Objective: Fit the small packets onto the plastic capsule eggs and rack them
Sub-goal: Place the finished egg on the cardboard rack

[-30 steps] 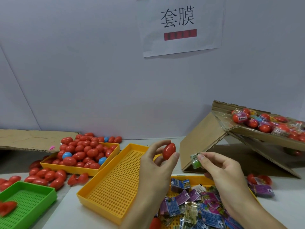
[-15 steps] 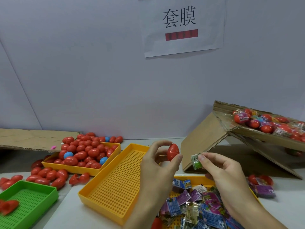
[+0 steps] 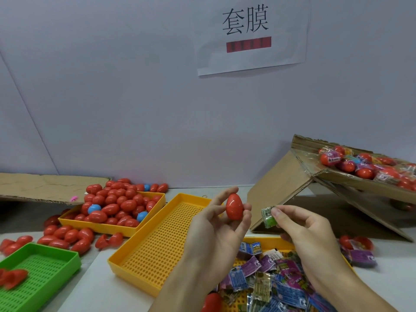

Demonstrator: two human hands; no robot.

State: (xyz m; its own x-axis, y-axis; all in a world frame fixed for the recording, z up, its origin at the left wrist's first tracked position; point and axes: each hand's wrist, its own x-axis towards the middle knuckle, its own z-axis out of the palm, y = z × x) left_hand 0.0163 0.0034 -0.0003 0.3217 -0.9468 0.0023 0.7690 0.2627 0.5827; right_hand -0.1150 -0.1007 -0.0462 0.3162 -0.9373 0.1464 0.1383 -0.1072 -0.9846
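A red capsule egg (image 3: 234,206) is held upright in the left hand (image 3: 216,230), pinched between the thumb and the curled fingertips, narrow end up. A small green packet (image 3: 268,216) is pinched between the thumb and forefinger of the right hand (image 3: 310,239), just beside the egg but apart from it. Both hands are raised above the white tabletop (image 3: 96,287).

Below the left hand, an empty perforated yellow tray (image 3: 157,244) is set at an angle. Under the right hand, a second yellow tray (image 3: 267,240) is filled with a heap of loose packets (image 3: 270,280) in purple, blue and green.

To the left, another yellow tray (image 3: 108,226) is piled with red eggs (image 3: 117,203) and a few blue ones; further red eggs are scattered on the tabletop around it. A green perforated tray (image 3: 45,271) occupies the near left corner, with red pieces at its left edge.

To the right, a tilted cardboard box (image 3: 281,190) is propped up, and wrapped eggs (image 3: 364,165) are collected on its upper flap. Flat cardboard (image 3: 40,188) lies at the far left. The background is a plain grey-white wall bearing a paper sign (image 3: 249,34) with printed characters.
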